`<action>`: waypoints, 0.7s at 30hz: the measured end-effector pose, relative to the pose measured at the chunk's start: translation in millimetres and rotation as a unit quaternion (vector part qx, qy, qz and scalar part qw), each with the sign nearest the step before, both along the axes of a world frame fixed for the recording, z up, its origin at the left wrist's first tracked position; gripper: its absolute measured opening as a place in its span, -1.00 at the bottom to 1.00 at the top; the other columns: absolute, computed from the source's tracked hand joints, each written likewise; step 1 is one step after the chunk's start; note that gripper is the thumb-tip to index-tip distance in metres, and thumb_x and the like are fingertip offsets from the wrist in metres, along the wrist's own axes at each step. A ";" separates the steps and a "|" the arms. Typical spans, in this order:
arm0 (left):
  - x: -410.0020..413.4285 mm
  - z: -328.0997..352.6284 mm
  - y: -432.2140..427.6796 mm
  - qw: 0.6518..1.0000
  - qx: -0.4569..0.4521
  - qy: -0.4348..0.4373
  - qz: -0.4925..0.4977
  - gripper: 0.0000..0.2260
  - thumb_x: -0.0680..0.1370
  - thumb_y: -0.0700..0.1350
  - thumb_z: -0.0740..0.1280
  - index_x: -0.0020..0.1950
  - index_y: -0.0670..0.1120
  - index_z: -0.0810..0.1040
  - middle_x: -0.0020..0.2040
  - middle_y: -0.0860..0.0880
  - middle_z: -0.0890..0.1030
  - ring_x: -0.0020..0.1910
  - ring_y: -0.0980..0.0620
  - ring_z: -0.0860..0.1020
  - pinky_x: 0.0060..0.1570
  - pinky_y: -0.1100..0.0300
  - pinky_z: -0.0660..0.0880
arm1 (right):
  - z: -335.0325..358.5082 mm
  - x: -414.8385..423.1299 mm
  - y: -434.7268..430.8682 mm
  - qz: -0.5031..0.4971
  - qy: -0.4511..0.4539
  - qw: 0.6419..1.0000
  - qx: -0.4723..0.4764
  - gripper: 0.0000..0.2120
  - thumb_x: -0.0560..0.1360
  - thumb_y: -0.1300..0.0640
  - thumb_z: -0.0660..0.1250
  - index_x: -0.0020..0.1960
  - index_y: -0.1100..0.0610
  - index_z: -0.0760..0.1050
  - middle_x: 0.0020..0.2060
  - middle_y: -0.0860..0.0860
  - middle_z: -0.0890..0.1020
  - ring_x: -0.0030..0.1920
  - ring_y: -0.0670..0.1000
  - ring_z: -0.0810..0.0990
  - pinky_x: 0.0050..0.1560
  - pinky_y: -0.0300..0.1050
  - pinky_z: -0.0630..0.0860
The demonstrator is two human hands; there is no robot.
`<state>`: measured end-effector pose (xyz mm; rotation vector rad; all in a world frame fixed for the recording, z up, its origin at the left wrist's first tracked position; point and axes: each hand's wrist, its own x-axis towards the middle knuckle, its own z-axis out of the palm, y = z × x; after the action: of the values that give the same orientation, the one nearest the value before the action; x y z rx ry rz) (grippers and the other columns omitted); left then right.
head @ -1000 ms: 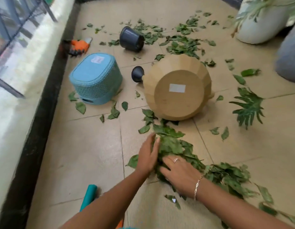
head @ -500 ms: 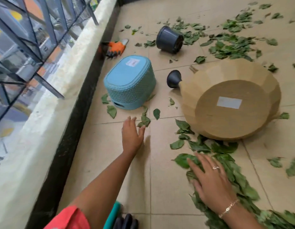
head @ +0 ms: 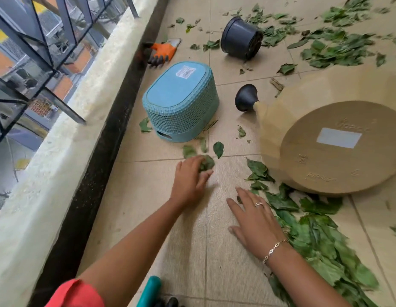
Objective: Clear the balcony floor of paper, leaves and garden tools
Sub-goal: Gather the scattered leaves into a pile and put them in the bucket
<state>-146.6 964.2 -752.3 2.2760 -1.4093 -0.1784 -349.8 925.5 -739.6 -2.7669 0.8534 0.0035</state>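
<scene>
The left hand [head: 190,180] reaches out near the middle of the frame, its fingers curled round a small clump of leaves [head: 207,163] that it grips against the tiled floor [head: 148,218]. A few loose leaves lie just beyond it, in front of the blue basket [head: 181,100]. The right hand [head: 252,220] lies palm down on the tiles at lower centre, fingers straight and spread, holding nothing. Its outer side touches the leaf pile [head: 314,235], which runs from the hand down to the lower right corner.

The blue basket stands upside down at centre, its flat base with a sticker facing up, so what lies under it is hidden. To its right a tan watering can [head: 338,147] lies on its side, round base and white label turned toward the camera, black spout head [head: 245,97] pointing at the basket. Its inside does not show. A black plant pot [head: 241,38] lies tipped over at upper centre; whether anything is left in it cannot be told. Scattered leaves [head: 338,47] cover the tiles at upper right, around and beyond the pot.

An orange glove [head: 163,52] lies by the dark wall base at upper centre-left. A teal handle [head: 151,289] pokes in at the bottom edge.
</scene>
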 end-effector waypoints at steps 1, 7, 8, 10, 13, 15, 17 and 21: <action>-3.6 0.2 -0.5 0.999 -0.027 -0.025 -0.014 -0.56 0.55 0.14 0.13 0.30 -0.10 0.44 0.29 -0.08 0.45 0.27 -0.03 0.38 0.33 0.00 0.29 | 1.5 1.4 -0.8 -0.004 0.001 1.000 0.001 -0.32 0.02 -0.11 0.62 0.09 0.08 0.59 0.17 0.17 0.57 0.13 0.15 0.59 0.10 0.06 0.51; 26.7 -7.5 -40.7 0.994 0.089 0.025 0.050 -0.44 0.57 0.16 0.17 0.52 0.05 0.12 0.56 -0.10 0.01 0.52 -0.13 0.00 0.48 -0.06 0.02 | 13.6 14.5 -15.0 0.025 0.032 0.998 0.039 -0.37 0.55 -0.09 0.19 0.51 0.03 -0.01 0.52 0.09 -0.14 0.51 0.09 -0.13 0.47 0.08 -0.14; 18.8 -8.5 -46.2 0.995 0.099 0.026 0.016 -0.44 0.58 0.15 0.15 0.54 0.06 0.08 0.56 -0.09 -0.02 0.52 -0.13 -0.01 0.48 -0.06 0.00 | 14.3 13.6 -18.4 0.019 0.039 0.998 0.037 -0.36 0.55 -0.10 0.18 0.51 0.02 -0.03 0.52 0.08 -0.14 0.51 0.09 -0.14 0.46 0.10 -0.13; -6.8 -9.3 -49.0 0.993 0.111 0.020 -0.045 -0.46 0.60 0.14 0.10 0.54 0.04 0.05 0.56 -0.08 -0.02 0.53 -0.10 -0.03 0.49 -0.04 -0.05 | 14.4 4.7 -22.8 0.006 0.071 0.997 0.035 -0.38 0.56 -0.12 0.14 0.51 0.01 -0.03 0.52 0.07 -0.12 0.51 0.08 -0.14 0.46 0.13 -0.11; -60.7 -5.2 -29.5 0.991 0.057 0.062 -0.106 -0.53 0.60 0.12 0.06 0.48 -0.04 0.25 0.51 -0.06 0.20 0.51 -0.04 0.08 0.49 -0.06 0.01 | 11.6 -24.4 -19.6 -0.020 0.078 0.997 0.021 -0.43 0.55 -0.09 0.18 0.48 0.02 0.11 0.51 0.10 0.03 0.50 0.09 0.01 0.45 0.13 0.01; -84.7 -2.4 -12.1 0.990 -0.009 0.083 -0.117 -0.57 0.59 0.11 0.06 0.38 -0.03 0.39 0.40 -0.04 0.38 0.44 -0.01 0.21 0.46 -0.06 0.10 | 16.1 -42.4 -14.2 -0.045 0.048 0.998 -0.003 -0.53 0.41 -0.05 0.39 0.27 0.06 0.45 0.35 0.15 0.39 0.36 0.14 0.37 0.31 0.14 0.32; -80.7 -5.1 -16.0 0.994 -0.042 0.056 -0.085 -0.57 0.57 0.13 0.04 0.34 -0.03 0.42 0.38 -0.04 0.39 0.42 -0.02 0.23 0.45 -0.04 0.11 | 11.5 -52.8 -11.5 -0.073 0.007 0.997 -0.010 -0.62 0.26 0.00 0.53 0.04 0.06 0.58 0.15 0.12 0.57 0.16 0.12 0.56 0.12 0.08 0.50; -55.5 -10.6 -51.4 0.996 0.057 0.023 -0.064 -0.55 0.61 0.08 0.12 0.48 -0.02 0.23 0.53 -0.08 0.12 0.51 -0.11 0.04 0.48 -0.06 -0.03 | 19.8 -41.7 -13.1 -0.070 0.030 0.997 0.019 -0.50 0.37 0.01 0.45 0.27 0.09 0.46 0.35 0.18 0.37 0.35 0.18 0.38 0.30 0.09 0.35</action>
<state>-202.1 912.7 -762.9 2.2567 -1.5578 -0.3579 -391.4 912.5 -719.7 -2.6775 1.0503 0.0767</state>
